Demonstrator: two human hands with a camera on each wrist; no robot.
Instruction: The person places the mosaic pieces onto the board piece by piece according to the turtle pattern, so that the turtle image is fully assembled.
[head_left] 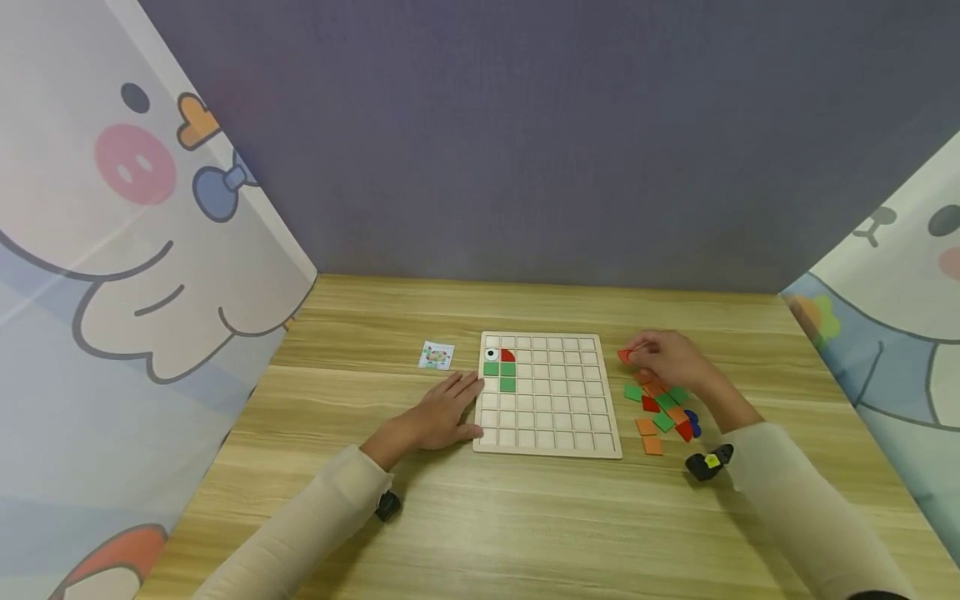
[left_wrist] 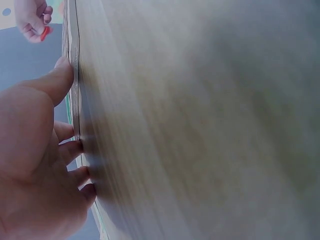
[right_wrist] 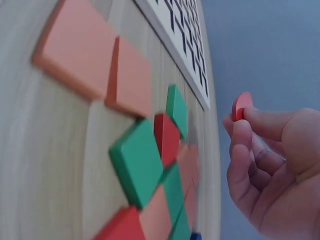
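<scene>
A red tile point(right_wrist: 241, 104) with one rounded edge is pinched between the thumb and fingers of my right hand point(head_left: 670, 357), raised above the loose tiles right of the board. My left hand point(head_left: 444, 410) lies with fingers spread at the left edge of the pale wooden grid board point(head_left: 558, 408); its fingertips touch that edge. In the board's upper left cells are a white eye tile point(head_left: 491, 354), a red quarter-round tile point(head_left: 507, 356) and several green square tiles point(head_left: 507, 384). The left wrist view shows the thumb and fingers of the left hand point(left_wrist: 37, 150) along the board's edge.
A small picture card point(head_left: 437, 355) lies left of the board. Loose orange point(head_left: 652, 446), green, red and blue tiles are heaped to the right, some overlapping. A grey partition point(head_left: 547, 150) rises behind the wooden table point(head_left: 480, 517), with cartoon-printed panels on both sides.
</scene>
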